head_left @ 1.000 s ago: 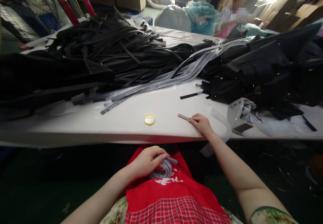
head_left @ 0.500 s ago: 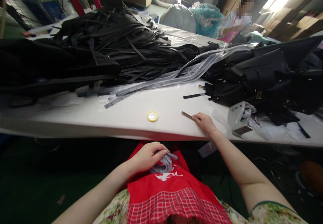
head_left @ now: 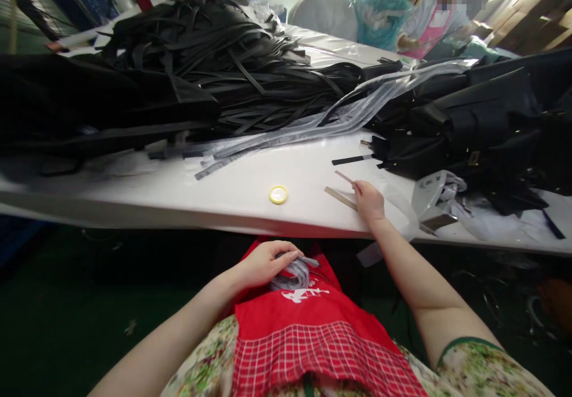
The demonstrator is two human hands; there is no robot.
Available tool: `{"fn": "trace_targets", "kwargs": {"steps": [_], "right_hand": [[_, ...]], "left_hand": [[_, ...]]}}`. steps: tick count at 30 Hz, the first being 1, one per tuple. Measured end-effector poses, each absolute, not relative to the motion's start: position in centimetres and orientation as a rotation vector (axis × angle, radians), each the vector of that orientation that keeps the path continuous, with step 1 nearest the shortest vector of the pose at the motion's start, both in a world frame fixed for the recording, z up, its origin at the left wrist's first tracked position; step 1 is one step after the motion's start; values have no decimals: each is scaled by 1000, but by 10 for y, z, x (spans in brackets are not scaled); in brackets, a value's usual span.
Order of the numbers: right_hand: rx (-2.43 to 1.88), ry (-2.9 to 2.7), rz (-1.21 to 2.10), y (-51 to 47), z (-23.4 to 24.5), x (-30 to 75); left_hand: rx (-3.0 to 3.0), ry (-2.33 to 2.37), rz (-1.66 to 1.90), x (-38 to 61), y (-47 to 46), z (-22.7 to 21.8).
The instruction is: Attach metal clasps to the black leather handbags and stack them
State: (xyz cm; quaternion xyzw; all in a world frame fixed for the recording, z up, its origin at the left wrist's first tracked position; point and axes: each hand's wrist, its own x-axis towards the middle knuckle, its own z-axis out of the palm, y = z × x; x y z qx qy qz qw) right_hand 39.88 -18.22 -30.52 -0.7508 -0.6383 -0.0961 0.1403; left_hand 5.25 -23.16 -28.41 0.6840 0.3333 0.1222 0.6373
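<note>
Against the red apron (head_left: 286,319), my left hand (head_left: 268,261) is closed over a coiled grey strip (head_left: 295,275) with a pale sheen. Over the white table, my right hand (head_left: 370,200) pinches the end of a thin pinkish strip (head_left: 343,176) that points to the far left. Just below that hand lies a flat brownish strip (head_left: 339,197), its near end hidden by the hand. To the left is a small round thing with a yellow rim (head_left: 277,195). A short black strip (head_left: 352,160) lies beyond the right hand.
A large heap of black straps (head_left: 214,63) covers the table's far left. Long clear-wrapped strips (head_left: 286,137) cross the middle. Black bags (head_left: 469,129) are piled at right, beside a torn tape dispenser-like box (head_left: 431,203) and plastic scraps. Another person (head_left: 429,30) is across the table.
The right hand has lifted slightly and now pinches a thin pinkish strip, while the brownish strip lies on the table below it. The left hand keeps the coil. The view has tilted down a little.
</note>
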Motion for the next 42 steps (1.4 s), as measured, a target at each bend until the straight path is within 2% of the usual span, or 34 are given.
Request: {"fn": "trace_targets", "kwargs": {"steps": [3,6,14,34,42], "right_hand": [[-2053,-1864,-396,-195,-301,385],[-1923,-2113,-413,-211,-307,365],[-1821,-2112,-190,-229,-345,351],[-1942,-2201,-92,-221,-325,346],[-2242,-2341,-156,-205,-315,334]], "left_hand": [[1522,777,296,50,-230,-288],[1511,771,319,50,-229,-293],[1581,766,308,54,-227,-292],[1606,762,292,55,-220,-293],[1612,757,304,54,-221,-295]]}}
